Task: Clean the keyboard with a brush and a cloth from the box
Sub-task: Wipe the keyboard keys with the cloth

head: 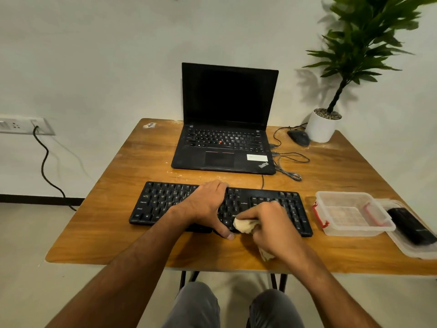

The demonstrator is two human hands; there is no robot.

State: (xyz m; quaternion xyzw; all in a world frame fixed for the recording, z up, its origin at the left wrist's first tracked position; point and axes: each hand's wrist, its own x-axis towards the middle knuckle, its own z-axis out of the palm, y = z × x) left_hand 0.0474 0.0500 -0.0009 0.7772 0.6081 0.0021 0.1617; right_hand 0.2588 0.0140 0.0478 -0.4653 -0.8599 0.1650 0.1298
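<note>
A black keyboard (163, 202) lies across the near half of the wooden table (118, 235). My left hand (205, 204) rests flat on its middle, fingers over the far edge and thumb at the near edge. My right hand (272, 223) is shut on a crumpled beige cloth (244, 226) and presses it on the keys right of centre; a corner of the cloth hangs below the palm. The clear plastic box (354, 229) with red clips stands open to the right of the keyboard. A black object, perhaps the brush (411, 227), lies on the box's lid.
An open black laptop (224, 138) sits behind the keyboard, with cables (288, 166) and a black mouse (299, 137) to its right. A potted plant (322, 125) stands at the far right corner. A wall socket (23, 125) with a cord is at left.
</note>
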